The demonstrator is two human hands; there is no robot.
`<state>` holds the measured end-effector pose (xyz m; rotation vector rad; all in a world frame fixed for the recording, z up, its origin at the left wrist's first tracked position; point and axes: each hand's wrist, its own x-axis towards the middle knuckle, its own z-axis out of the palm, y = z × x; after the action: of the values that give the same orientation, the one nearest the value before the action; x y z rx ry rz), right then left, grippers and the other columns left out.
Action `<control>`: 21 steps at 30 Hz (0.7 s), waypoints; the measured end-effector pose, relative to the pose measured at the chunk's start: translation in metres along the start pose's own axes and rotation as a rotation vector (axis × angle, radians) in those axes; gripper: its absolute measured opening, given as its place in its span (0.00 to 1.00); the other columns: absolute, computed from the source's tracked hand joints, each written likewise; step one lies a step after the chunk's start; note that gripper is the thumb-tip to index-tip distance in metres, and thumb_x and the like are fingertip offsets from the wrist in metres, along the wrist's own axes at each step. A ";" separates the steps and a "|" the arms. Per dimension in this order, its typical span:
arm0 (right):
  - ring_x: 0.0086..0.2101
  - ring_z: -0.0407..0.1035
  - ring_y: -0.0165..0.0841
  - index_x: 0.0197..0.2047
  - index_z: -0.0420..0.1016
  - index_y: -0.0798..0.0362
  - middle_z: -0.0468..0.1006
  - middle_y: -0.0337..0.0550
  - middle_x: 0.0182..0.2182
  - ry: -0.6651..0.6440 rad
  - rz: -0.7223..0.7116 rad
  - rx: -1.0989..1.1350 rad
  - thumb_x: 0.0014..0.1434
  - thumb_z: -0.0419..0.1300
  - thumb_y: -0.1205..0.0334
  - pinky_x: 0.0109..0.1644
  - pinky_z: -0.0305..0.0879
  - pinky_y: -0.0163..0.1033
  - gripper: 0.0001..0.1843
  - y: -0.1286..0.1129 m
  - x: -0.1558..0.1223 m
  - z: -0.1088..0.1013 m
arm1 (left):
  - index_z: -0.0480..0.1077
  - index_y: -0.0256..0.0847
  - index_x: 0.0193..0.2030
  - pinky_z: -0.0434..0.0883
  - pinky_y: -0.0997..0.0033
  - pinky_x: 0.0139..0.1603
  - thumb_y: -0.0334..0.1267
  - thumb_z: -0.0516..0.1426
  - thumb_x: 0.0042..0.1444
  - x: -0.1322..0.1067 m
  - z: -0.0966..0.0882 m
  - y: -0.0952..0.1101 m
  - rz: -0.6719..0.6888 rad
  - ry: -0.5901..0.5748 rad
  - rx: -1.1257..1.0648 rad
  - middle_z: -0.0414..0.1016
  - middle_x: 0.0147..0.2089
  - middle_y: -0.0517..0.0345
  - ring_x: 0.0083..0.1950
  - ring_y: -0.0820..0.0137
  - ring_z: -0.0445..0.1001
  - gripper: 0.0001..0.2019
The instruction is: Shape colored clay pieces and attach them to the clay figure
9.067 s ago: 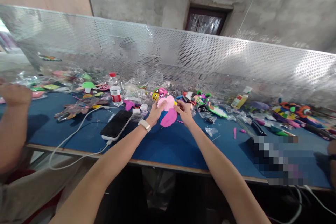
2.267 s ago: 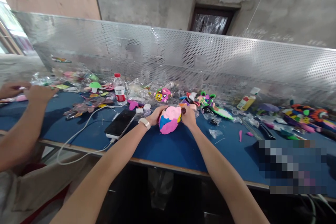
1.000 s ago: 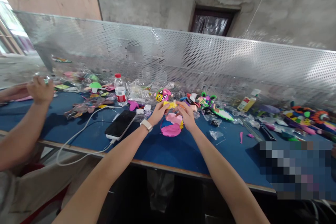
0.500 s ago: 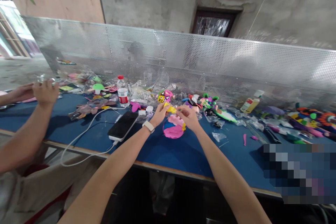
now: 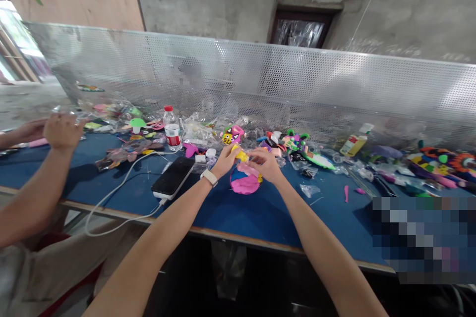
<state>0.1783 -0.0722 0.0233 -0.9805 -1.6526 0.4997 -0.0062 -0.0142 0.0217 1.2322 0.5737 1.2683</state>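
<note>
My left hand (image 5: 224,162), with a pale band at the wrist, is closed around a lump of yellow modelling clay (image 5: 241,154). At the clay's right end, the fingers of my right hand (image 5: 266,164) are pinched together against it; their tips are partly hidden. Just below both hands, a round piece of pink and blue clay (image 5: 244,187) with a yellow bit at its right edge lies on the blue table (image 5: 238,218). Behind the yellow clay sits a pink clay figure with a yellow cat-like face (image 5: 232,135).
A phone on a white power bank (image 5: 173,178) with a white cable lies left. Beyond stands a red-capped water bottle (image 5: 171,129). Clay figures (image 5: 296,141) and plastic wrappers line the perforated metal screen (image 5: 238,74). Another person's hands (image 5: 64,131) work at far left.
My right fingers have drawn slightly closer together at the end of the yellow clay. The view has shifted slightly; the things on the table stay where they were.
</note>
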 end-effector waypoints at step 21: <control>0.26 0.71 0.33 0.39 0.76 0.51 0.77 0.40 0.29 0.218 -0.093 -0.442 0.64 0.59 0.57 0.33 0.66 0.38 0.08 0.018 0.002 -0.012 | 0.64 0.42 0.34 0.64 0.68 0.38 0.50 0.51 0.71 0.007 -0.007 0.003 0.460 -0.108 0.774 0.68 0.31 0.59 0.33 0.68 0.66 0.17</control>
<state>0.1957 -0.0620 0.0153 -1.2234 -1.6316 -0.0428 -0.0117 -0.0056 0.0241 2.1577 0.7631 1.3875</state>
